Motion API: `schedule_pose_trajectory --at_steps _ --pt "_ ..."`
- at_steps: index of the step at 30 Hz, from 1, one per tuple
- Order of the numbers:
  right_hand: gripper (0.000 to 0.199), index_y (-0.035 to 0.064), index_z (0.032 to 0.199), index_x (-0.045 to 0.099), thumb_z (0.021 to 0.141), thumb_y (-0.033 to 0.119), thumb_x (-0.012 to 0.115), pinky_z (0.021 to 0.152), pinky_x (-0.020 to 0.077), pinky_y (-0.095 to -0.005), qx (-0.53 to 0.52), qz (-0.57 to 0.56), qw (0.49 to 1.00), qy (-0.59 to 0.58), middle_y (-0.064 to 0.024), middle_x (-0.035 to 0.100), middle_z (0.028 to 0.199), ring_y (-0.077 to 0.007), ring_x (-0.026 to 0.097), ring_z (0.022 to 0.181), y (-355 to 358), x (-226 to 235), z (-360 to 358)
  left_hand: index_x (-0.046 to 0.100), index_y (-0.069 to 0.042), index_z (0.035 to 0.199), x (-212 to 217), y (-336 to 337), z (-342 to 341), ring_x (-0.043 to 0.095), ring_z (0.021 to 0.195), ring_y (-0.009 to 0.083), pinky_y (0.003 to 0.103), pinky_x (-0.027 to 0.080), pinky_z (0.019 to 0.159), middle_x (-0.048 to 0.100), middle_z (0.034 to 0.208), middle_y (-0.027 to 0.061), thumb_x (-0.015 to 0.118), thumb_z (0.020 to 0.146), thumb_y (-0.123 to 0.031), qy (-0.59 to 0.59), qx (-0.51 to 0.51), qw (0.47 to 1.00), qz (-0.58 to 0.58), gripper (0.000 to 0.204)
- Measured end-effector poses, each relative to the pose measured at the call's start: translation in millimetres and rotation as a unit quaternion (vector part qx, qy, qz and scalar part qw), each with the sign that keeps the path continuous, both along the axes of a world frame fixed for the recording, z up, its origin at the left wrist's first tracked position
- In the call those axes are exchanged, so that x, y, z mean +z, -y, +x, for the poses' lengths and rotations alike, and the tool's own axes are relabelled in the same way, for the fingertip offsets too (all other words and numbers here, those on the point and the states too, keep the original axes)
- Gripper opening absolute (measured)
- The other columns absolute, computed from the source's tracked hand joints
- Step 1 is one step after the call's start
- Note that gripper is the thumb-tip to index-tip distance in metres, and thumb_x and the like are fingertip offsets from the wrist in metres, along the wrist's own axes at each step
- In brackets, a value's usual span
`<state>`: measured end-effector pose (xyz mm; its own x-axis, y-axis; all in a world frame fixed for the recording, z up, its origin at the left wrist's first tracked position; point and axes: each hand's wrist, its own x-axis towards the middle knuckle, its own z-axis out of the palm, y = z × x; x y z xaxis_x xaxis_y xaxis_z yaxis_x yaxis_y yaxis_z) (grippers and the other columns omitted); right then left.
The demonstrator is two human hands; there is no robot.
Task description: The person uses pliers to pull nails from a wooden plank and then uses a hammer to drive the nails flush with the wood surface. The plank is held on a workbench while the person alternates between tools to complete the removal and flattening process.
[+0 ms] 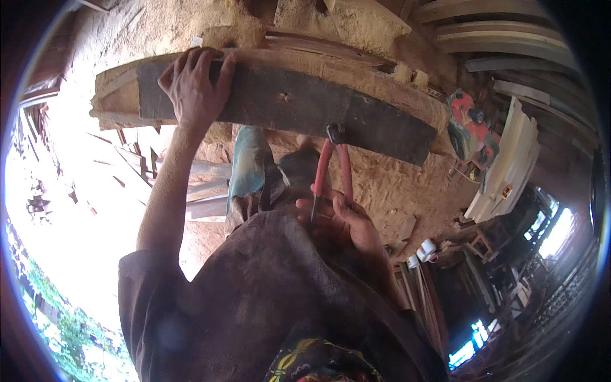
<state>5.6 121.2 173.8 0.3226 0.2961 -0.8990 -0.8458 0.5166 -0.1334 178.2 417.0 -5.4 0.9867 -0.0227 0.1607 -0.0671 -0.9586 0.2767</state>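
A long dark board [254,99] lies across a pale wooden bench [114,95] in front of me. Over its left part, my left hand [194,86] bears down with the fingers curled across the far edge and the thumb apart. Closer to my body, my right hand [344,219] is closed around the lower handles of red-handled pincers [324,164]. The dark jaws of the pincers meet the board's near edge, right of its middle. Whether the jaws grip a nail there is too small to tell. A small mark or hole shows near the board's centre.
A red power tool [470,130] sits right of the board, beside a pale ridged panel [506,169]. Long planks [503,38] are stacked at the far right. White containers [426,249] stand lower right. Sawdust covers the ground [394,191]; scrap wood lies at left.
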Motion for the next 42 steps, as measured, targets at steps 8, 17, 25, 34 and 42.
schedule_pose_trajectory --at_steps 8,17,25,34,42 --pt "0.066 0.0029 0.158 0.043 0.114 0.052 0.050 0.106 0.0555 -0.0467 -0.112 0.043 0.993 -0.012 -0.0213 0.065 0.147 -0.0347 0.069 0.130 -23 -5 -11 0.077 -0.017 0.112 11 0 -1 0.062 0.130 0.0240 0.049 0.029 0.114 0.075 0.120 0.0018 0.063 0.107 -0.053 -0.038 0.001 0.999 0.006 0.039" --pt "0.068 -0.0008 0.157 0.047 0.114 0.052 0.051 0.077 0.0519 -0.0310 -0.182 0.154 0.968 -0.079 -0.0045 0.062 0.108 -0.0131 0.057 0.085 -9 -7 3 0.076 -0.015 0.112 9 -1 2 0.065 0.124 0.0226 0.047 0.031 0.111 0.075 0.117 0.0010 0.065 0.106 -0.050 -0.022 -0.004 1.000 0.019 0.037" --pt "0.047 0.0104 0.137 0.059 0.113 0.050 0.056 0.067 0.0441 -0.0272 -0.097 0.052 0.989 -0.098 0.0017 0.052 0.090 -0.0105 0.047 0.074 1 -8 10 0.076 -0.015 0.111 6 -5 0 0.067 0.119 0.0207 0.044 0.033 0.108 0.075 0.111 0.0003 0.067 0.105 -0.049 -0.011 -0.012 0.998 0.058 0.035" --pt "0.031 0.0125 0.113 0.063 0.114 0.043 0.056 0.078 0.0444 -0.0298 0.054 0.176 0.969 -0.166 0.0017 0.055 0.091 -0.0120 0.053 0.083 53 -25 25 0.078 -0.015 0.113 15 -6 4 0.069 0.118 0.0251 0.044 0.037 0.106 0.077 0.114 0.0036 0.069 0.105 -0.036 -0.012 -0.033 0.998 0.059 0.024" --pt "0.046 0.0143 0.151 0.049 0.114 0.041 0.057 0.093 0.0469 -0.0288 0.136 0.143 0.980 -0.005 0.0007 0.055 0.137 -0.0109 0.055 0.100 76 -43 19 0.077 -0.017 0.110 14 -6 3 0.069 0.113 0.0245 0.043 0.036 0.104 0.077 0.110 0.0021 0.069 0.104 -0.035 -0.010 -0.041 0.997 0.067 0.021"
